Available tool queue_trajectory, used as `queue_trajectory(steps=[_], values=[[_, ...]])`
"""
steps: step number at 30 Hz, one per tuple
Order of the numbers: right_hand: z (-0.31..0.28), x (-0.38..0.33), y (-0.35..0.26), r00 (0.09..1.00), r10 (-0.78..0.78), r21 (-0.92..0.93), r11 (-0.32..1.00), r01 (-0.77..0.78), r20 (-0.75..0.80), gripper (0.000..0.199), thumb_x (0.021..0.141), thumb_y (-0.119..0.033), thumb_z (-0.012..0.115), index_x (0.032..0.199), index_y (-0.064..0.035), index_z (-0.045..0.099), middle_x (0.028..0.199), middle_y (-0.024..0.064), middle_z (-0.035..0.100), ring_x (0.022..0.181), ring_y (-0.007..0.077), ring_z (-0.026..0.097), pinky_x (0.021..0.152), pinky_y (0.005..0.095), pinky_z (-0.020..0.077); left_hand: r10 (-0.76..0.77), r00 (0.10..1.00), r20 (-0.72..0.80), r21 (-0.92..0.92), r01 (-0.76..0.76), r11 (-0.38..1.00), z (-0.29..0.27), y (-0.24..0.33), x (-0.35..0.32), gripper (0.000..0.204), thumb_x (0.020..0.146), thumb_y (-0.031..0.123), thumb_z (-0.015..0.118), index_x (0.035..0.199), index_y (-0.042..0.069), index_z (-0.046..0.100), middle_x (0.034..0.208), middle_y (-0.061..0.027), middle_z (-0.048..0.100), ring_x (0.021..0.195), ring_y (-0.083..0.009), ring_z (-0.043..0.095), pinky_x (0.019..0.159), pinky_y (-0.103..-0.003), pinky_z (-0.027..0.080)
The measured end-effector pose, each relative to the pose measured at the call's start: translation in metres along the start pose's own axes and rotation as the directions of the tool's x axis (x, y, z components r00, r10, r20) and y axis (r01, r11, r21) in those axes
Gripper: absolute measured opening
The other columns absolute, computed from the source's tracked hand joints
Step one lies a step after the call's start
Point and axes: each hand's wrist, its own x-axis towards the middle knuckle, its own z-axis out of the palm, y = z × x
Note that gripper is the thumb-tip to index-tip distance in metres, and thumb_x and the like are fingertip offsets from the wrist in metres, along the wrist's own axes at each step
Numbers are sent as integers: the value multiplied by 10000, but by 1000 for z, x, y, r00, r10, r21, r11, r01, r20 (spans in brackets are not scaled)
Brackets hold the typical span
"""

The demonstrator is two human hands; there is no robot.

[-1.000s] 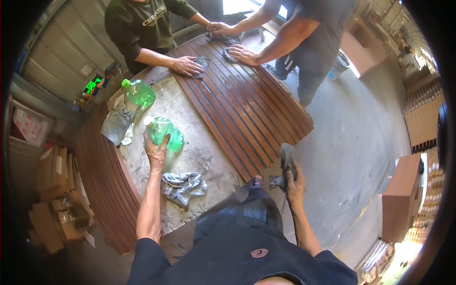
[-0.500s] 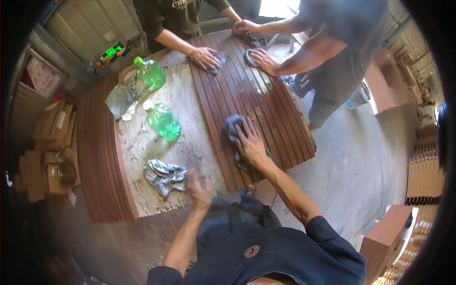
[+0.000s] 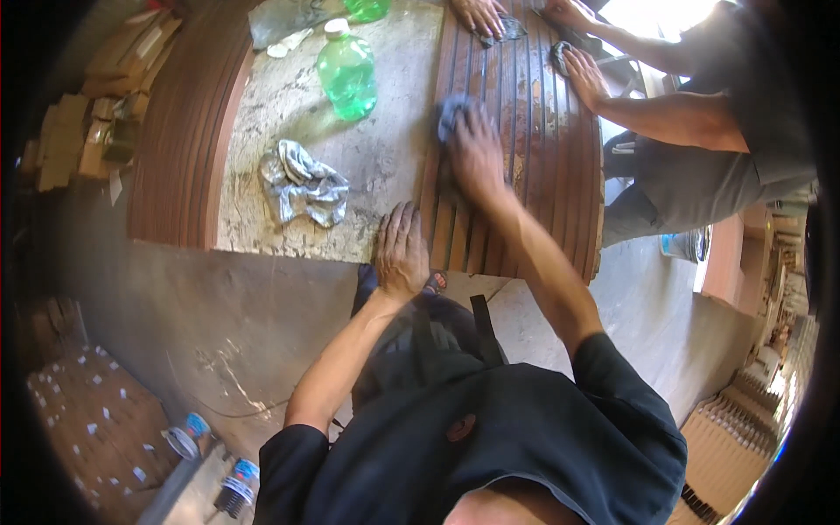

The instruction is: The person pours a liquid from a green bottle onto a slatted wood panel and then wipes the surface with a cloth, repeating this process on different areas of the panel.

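My right hand [image 3: 479, 150] presses a grey cloth [image 3: 448, 113] flat onto the brown slatted wood panel [image 3: 534, 140] lying on the table. My left hand [image 3: 401, 250] rests palm down, fingers spread, on the near edge of the stone table top [image 3: 385, 131] beside the panel, holding nothing. A crumpled grey rag [image 3: 304, 185] lies to the left of that hand. A green plastic bottle [image 3: 347, 74] stands further back.
Two other people work at the far and right sides of the panel, their hands [image 3: 584, 74] on cloths. A stack of curved wood panels [image 3: 185, 131] lies left of the table. Cardboard boxes [image 3: 83, 131] and cans [image 3: 236, 486] sit on the floor.
My right hand has slid the cloth up along the slats. My left hand has moved from the rag to the table's near edge. The view has shifted toward the table.
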Motion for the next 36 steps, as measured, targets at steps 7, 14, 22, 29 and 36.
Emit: queue_trajectory(steps=[7, 14, 22, 29, 36], values=[[-29, -115, -63, 966, -210, 163, 969, 185, 154, 558, 999, -168, 625, 1523, 13, 569, 1709, 283, 385, 1610, 469, 331, 1299, 594, 328, -32, 999, -31, 8, 32, 999, -2, -6, -8, 529, 967, 98, 526, 1451, -109, 573, 1509, -278, 592, 1445, -450, 534, 1243, -553, 383], [1, -5, 23, 979, -200, 18, 980, 199, 44, 548, 1024, -162, 608, 1558, -58, 550, 1696, 254, 421, 1588, 447, 375, 1278, 600, 346, -37, 999, -8, 35, 38, 999, -3, -4, -5, 520, 969, 99, 518, 1447, -95, 582, 1545, -253, 583, 1461, -430, 531, 1240, -562, 375], [36, -46, 3, 917, -392, 265, 878, 398, -79, 527, 1013, -132, 579, 1537, -73, 583, 1701, 236, 426, 1626, 413, 323, 1331, 570, 280, -40, 999, -3, 13, 40, 999, -1, -3, -7, 516, 969, 111, 516, 1428, -116, 580, 1519, -284, 588, 1432, -452, 546, 1222, -569, 393], [-4, 28, 44, 967, -245, 39, 969, 243, 69, 543, 988, -139, 602, 1523, -50, 587, 1701, 233, 417, 1586, 424, 369, 1290, 570, 322, 7, 999, -32, 41, -5, 999, -1, -2, 0, 480, 971, 82, 519, 1405, -106, 601, 1483, -275, 618, 1401, -451, 577, 1201, -561, 424], [-6, -14, 76, 999, -10, -18, 1000, 9, -51, 579, 997, -111, 626, 1564, -36, 536, 1671, 255, 449, 1540, 452, 436, 1253, 563, 378, -18, 1000, 14, 68, 17, 998, -2, -4, 1, 488, 977, 79, 509, 1423, -99, 595, 1506, -257, 611, 1431, -444, 557, 1209, -553, 418]])
